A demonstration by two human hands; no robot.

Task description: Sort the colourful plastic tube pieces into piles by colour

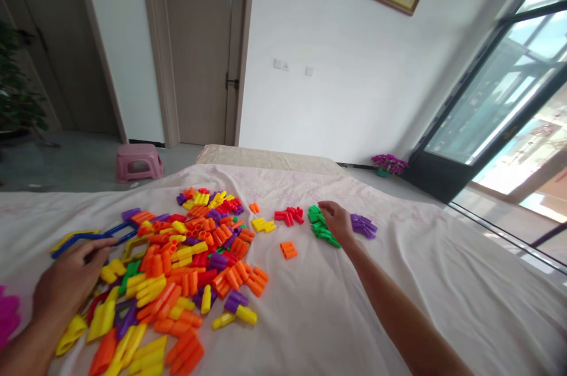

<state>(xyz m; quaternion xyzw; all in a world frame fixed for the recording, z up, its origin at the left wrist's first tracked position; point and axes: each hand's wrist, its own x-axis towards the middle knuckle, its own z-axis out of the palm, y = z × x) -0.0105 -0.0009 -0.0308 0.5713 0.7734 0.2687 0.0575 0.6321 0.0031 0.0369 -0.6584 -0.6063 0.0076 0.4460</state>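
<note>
On the left, my left hand (71, 278) is over the edge of a large mixed pile of plastic tube-shaped building blocks (186, 264). Its index finger stretches out beside a blue angular plastic frame piece (80, 238), thumb a little apart. To the right, my right hand (337, 221) is at a small group of green building blocks (321, 228). Its fingers are bent and close together above them; whatever they may hold is hidden. Purple building blocks (364, 226) lie just right of that hand. Red blocks (289, 215) are to the left of the green ones.
Small groups of yellow blocks (263, 225) and orange blocks (288, 250) lie between pile and right hand. A pale, wrinkled cloth (425, 281) covers the surface. Beyond it stand a pink stool (139, 162) and a pot of purple flowers (388, 163). Something bright pink (7, 314) is at far left.
</note>
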